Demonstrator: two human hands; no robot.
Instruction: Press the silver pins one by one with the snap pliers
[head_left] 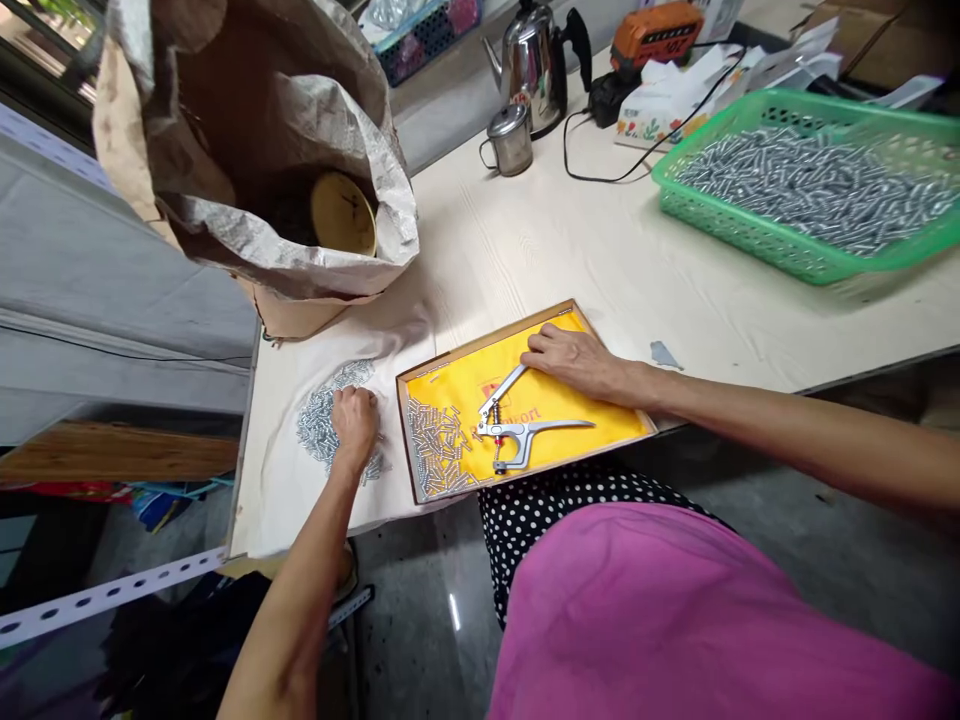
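Silver metal pliers with a spring (pixel 525 432) lie inside a shallow brown-edged tray (pixel 487 338), on its yellow lining (pixel 465 375). Reddish print there ends in "fort", its start hidden behind the pliers, beneath a red emblem (pixel 493 392). Lettering on an orange power tool part (pixel 656 35) is too unclear to read. The right hand (pixel 574 357) has its grip closed over the upper handle; the lower one is free. The left hand (pixel 356 425) is at a pile of small silver metal pieces (pixel 319 425) beside the tray; its fingertips are hidden, so its grip cannot be told.
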